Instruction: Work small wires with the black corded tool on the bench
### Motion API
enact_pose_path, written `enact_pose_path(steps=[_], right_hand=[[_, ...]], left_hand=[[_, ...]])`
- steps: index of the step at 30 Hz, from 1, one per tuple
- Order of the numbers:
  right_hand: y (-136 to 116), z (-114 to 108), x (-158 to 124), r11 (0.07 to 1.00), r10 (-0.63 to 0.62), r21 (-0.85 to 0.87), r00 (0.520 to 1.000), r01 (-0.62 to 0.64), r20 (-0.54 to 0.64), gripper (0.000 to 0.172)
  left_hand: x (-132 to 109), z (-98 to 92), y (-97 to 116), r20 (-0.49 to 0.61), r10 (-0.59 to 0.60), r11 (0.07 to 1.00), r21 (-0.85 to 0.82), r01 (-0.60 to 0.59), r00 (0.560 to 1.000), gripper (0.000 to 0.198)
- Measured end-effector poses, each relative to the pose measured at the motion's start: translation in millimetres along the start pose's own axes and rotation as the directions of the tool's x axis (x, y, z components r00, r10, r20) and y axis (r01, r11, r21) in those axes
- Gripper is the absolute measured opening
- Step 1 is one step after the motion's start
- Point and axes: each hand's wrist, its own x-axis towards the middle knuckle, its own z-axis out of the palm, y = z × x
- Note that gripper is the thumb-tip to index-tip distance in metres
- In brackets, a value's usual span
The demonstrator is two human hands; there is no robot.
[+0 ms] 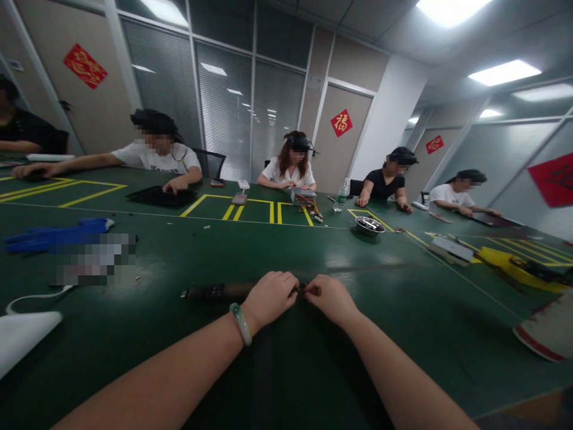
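Note:
A long dark flat strip [215, 291] lies across the green table [286, 251] in front of me. My left hand [270, 297], with a pale green bangle on its wrist, is closed over the strip's right end. My right hand [330, 298] meets it from the right, fingers pinched on a small dark part at that same end. What the fingertips grip is too small to make out. Both forearms reach in from the bottom edge.
Several people sit along the table's far side, working. A blue glove [54, 234] lies at left, a white object [22, 337] at lower left. A metal bowl [369, 225] and water bottle [342, 195] stand further back. Yellow items [514, 266] lie right.

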Motion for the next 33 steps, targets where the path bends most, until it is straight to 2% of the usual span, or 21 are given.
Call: enact_pose_path(steps=[5, 15, 20, 30, 33], right_hand=[[-1.1, 2.8, 1.3, 0.998, -0.030, 0.054, 0.998, 0.033, -0.047, 0.009], [0.2, 11.2, 1.6, 0.980, 0.117, 0.171, 0.992, -0.107, -0.052, 0.010], [0.4, 12.8, 1.0, 0.972, 0.128, 0.205, 0.991, -0.118, -0.037, 0.011], [-5.3, 12.0, -0.1, 0.968, 0.174, 0.188, 0.985, -0.168, -0.014, 0.015], [-5.4, 12.8, 0.4, 0.967, 0.195, 0.178, 0.980, -0.185, -0.041, 0.015]], left_hand=[[-0.4, 1.3, -0.2, -0.003, 0.009, 1.000, 0.009, -0.009, 1.000, 0.009], [-0.7, 2.9, -1.6, -0.005, -0.004, 1.000, 0.015, 0.004, 1.000, 0.008], [0.2, 0.6, -0.6, -0.013, -0.010, 1.000, -0.006, 0.010, 1.000, 0.007], [0.1, -1.2, 1.3, 0.014, 0.000, 0.998, 0.061, -0.001, 1.000, 0.007], [-0.4, -2.4, 1.5, 0.023, -0.001, 0.998, 0.062, -0.001, 1.000, 0.008]])
